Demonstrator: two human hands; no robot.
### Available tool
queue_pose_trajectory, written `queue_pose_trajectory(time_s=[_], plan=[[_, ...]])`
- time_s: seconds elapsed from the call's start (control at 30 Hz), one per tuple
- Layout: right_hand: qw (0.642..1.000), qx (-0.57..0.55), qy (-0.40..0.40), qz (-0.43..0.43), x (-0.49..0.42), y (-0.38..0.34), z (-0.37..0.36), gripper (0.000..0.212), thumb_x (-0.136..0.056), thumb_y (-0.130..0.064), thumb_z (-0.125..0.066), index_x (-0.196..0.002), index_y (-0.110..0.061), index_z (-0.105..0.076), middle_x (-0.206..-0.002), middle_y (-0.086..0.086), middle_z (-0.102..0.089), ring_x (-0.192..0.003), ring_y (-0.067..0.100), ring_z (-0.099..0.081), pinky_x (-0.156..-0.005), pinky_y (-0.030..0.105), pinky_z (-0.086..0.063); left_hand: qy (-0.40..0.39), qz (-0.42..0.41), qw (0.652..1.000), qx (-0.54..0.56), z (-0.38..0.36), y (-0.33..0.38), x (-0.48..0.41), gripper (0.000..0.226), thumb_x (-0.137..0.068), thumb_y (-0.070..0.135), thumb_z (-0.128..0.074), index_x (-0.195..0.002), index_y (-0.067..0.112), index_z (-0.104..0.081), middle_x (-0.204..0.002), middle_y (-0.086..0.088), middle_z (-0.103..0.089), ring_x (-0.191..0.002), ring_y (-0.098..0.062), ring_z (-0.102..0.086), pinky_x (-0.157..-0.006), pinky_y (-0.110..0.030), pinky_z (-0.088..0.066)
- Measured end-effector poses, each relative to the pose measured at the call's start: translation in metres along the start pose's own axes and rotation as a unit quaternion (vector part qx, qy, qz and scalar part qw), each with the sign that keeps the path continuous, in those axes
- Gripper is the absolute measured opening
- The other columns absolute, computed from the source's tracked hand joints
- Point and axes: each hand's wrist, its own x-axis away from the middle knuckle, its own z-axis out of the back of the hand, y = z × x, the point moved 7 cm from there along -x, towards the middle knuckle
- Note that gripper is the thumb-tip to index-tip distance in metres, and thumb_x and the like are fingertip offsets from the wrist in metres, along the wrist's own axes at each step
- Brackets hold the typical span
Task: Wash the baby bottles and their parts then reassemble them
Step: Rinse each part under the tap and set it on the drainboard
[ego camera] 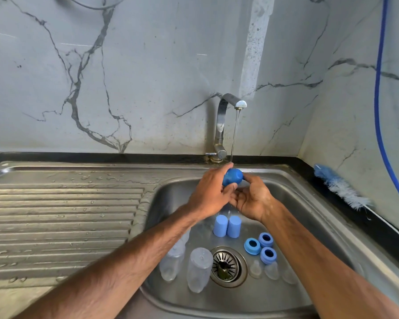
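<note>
The blue cap (232,177) lies on its side under the tap's (224,116) thin stream, its long axis running left to right between the hands. The left hand (210,194) grips its left end and the right hand (251,199) cups its right end with bent fingers, both equally close, above the sink (309,215).

Left hand (211,192) and right hand (251,201) hold a blue cap (233,177) under the running tap (224,125).

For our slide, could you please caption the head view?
Left hand and right hand hold a blue cap under the running tap, above bottles, caps and rings in the sink.
</note>
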Motion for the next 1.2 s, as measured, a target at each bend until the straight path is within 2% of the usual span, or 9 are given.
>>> queue_pose_trajectory(time_s=[0.17, 0.3, 0.4, 0.53, 0.6, 0.87, 0.93, 1.07, 1.2], plan=[[1.000, 0.023, -0.003, -0.011, -0.005, 0.003, 0.000, 0.052, -0.106, -0.044, -0.053, -0.113, 0.007, -0.064, -0.079, 0.019, -0.076, -0.062, 0.024, -0.076, -0.056, 0.032, -0.064, 0.002, 0.010, 1.000, -0.026, 0.002, -0.003, -0.004, 0.053, -0.098, 0.028, -0.065, -0.148, 0.015, -0.050, -0.134, -0.006, -0.065, -0.122, -0.021, -0.060, -0.102, -0.045, -0.052], [0.984, 0.132, 0.051, 0.109, -0.018, -0.011, 0.013, 0.040, -0.094, -0.024, -0.077, -0.124, -0.002, -0.062, -0.109, 0.022, -0.075, -0.085, 0.028, -0.078, -0.076, 0.039, -0.065, -0.049, 0.012, 0.997, -0.064, 0.004, -0.013, -0.005, 0.055, -0.085, 0.013, -0.071, -0.137, 0.021, -0.054, -0.121, 0.000, -0.069, -0.106, -0.019, -0.066, -0.091, -0.040, -0.056], [0.913, 0.339, 0.118, 0.191, -0.020, -0.016, 0.015, 0.059, -0.080, -0.010, -0.089, -0.131, -0.014, -0.060, -0.127, 0.016, -0.067, -0.107, 0.030, -0.072, -0.088, 0.046, -0.064, -0.104, 0.078, 0.988, -0.077, 0.005, -0.030, -0.001, 0.070, -0.084, 0.010, -0.073, -0.147, 0.014, -0.043, -0.137, -0.007, -0.061, -0.122, -0.024, -0.060, -0.099, -0.036, -0.053], [0.799, 0.498, 0.123, 0.313, -0.001, -0.027, -0.011, 0.062, -0.079, -0.009, -0.088, -0.133, -0.022, -0.061, -0.119, -0.011, -0.060, -0.107, 0.010, -0.062, -0.079, 0.019, -0.055, -0.138, 0.099, 0.980, -0.107, 0.004, -0.047, 0.004, 0.059, -0.087, 0.018, -0.073, -0.139, 0.010, -0.046, -0.123, -0.007, -0.062, -0.104, -0.019, -0.060, -0.081, -0.033, -0.051], [0.766, 0.531, 0.121, 0.341, 0.004, -0.027, -0.015, 0.061, -0.078, -0.007, -0.088, -0.131, -0.020, -0.063, -0.113, -0.014, -0.059, -0.108, 0.009, -0.061, -0.077, 0.014, -0.049, -0.127, 0.109, 0.982, -0.092, 0.006, -0.049, 0.004, 0.059, -0.089, 0.023, -0.075, -0.139, 0.010, -0.046, -0.127, -0.007, -0.061, -0.103, -0.015, -0.057, -0.089, -0.038, -0.055], [0.731, 0.553, 0.168, 0.364, 0.010, -0.039, -0.006, 0.058, -0.079, -0.014, -0.090, -0.131, -0.016, -0.065, -0.118, -0.006, -0.064, -0.108, 0.008, -0.057, -0.083, 0.013, -0.046, -0.123, 0.100, 0.984, -0.076, 0.004, -0.044, 0.005, 0.083, -0.085, 0.034, -0.081, -0.152, 0.015, -0.035, -0.141, -0.005, -0.054, -0.112, -0.017, -0.059, -0.093, -0.039, -0.055], [0.753, 0.533, 0.169, 0.348, 0.004, -0.038, -0.001, 0.050, -0.082, -0.026, -0.088, -0.126, -0.015, -0.067, -0.115, -0.006, -0.067, -0.103, 0.010, -0.064, -0.081, 0.016, -0.053, -0.117, 0.092, 0.987, -0.066, 0.005, -0.043, 0.006, 0.085, -0.084, 0.035, -0.082, -0.152, 0.017, -0.035, -0.145, -0.003, -0.053, -0.113, -0.015, -0.060, -0.096, -0.039, -0.055], [0.906, 0.376, 0.139, 0.136, -0.009, -0.009, 0.011, 0.046, -0.100, -0.049, -0.064, -0.108, -0.005, -0.070, -0.085, 0.016, -0.076, -0.071, 0.024, -0.072, -0.070, 0.039, -0.063, -0.080, 0.046, 0.996, -0.014, 0.009, -0.029, 0.004, 0.066, -0.087, 0.028, -0.080, -0.144, 0.020, -0.049, -0.139, 0.002, -0.060, -0.114, -0.010, -0.061, -0.093, -0.022, -0.053], [0.967, 0.251, 0.052, 0.017, -0.009, 0.006, 0.005, 0.056, -0.108, -0.053, -0.042, -0.108, -0.004, -0.068, -0.072, 0.012, -0.069, -0.057, 0.019, -0.063, -0.049, 0.026, -0.047, -0.062, 0.036, 0.996, 0.047, 0.014, -0.008, 0.004, 0.037, -0.100, 0.036, -0.067, -0.130, 0.017, -0.062, -0.117, 0.003, -0.069, -0.095, -0.005, -0.066, -0.076, -0.010, -0.051]])
